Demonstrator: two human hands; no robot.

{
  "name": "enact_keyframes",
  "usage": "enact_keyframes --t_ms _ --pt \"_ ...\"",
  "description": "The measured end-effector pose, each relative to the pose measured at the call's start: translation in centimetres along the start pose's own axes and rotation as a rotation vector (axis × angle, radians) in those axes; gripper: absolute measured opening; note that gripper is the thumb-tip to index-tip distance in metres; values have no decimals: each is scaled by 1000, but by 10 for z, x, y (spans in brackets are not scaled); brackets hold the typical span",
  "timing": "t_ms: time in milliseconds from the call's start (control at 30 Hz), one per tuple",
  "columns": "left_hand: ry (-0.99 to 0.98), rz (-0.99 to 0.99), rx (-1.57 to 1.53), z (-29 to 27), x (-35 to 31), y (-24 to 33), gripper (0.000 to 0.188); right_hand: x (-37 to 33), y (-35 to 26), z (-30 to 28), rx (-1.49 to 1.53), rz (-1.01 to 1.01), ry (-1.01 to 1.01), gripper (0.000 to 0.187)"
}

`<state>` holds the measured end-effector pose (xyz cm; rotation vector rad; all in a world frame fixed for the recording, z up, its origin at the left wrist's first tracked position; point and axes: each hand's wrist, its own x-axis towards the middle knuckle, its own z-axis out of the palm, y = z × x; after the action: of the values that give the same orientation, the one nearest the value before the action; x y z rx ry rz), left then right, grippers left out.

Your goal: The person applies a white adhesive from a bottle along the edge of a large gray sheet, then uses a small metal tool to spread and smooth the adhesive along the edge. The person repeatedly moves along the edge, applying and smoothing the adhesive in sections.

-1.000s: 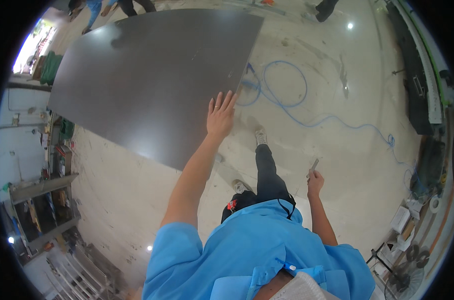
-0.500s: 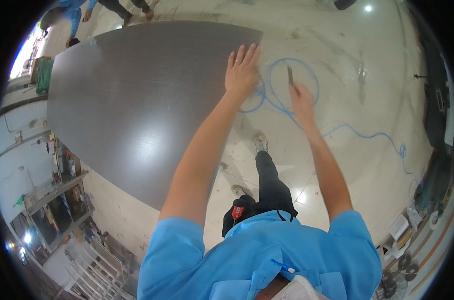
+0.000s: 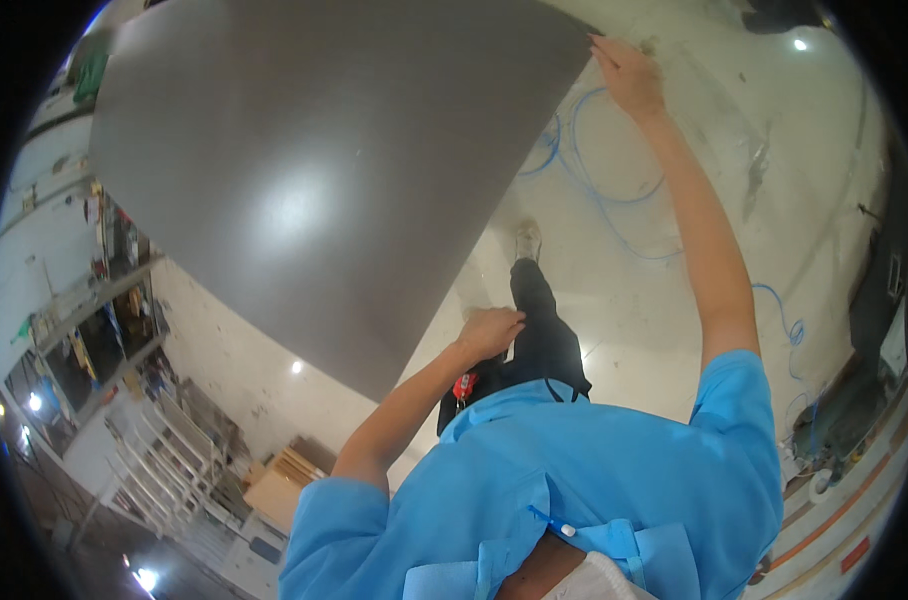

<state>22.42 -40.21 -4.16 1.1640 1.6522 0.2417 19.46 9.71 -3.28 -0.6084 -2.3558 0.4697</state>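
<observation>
Your right hand [image 3: 632,80] is stretched out to the far right corner of the panel [image 3: 324,130], fingertips touching its edge; whether they pinch it or merely rest there, you cannot tell from this view. The panel lies ahead and to your left, its long right side slanting in toward you and its near corner just by your left forearm. Your left hand [image 3: 489,333] is drawn back in front of your waist, clear of the panel, fingers curled; whether anything is inside them is hidden. To work that corner well, use a light, flat touch and mind the sharp edge. Step closer rather than reaching at full stretch, setting your shoe [image 3: 528,242] well away from the blue hose [image 3: 796,332] on the floor [image 3: 654,330]. A left palm on the near side would steady things.
</observation>
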Motion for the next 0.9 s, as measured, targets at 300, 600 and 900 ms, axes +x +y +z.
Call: enact_keyframes --t_ms 300,600,900 --pt "45 -421 -123 100 -120 -63 38 -99 -131 5 94 -59 -80 22" --pt "254 -462 -207 175 -220 -97 37 -236 -289 28 242 -149 -136 26" --pt "371 -552 -310 245 -330 -120 35 -379 -456 50 188 -379 -254 41"
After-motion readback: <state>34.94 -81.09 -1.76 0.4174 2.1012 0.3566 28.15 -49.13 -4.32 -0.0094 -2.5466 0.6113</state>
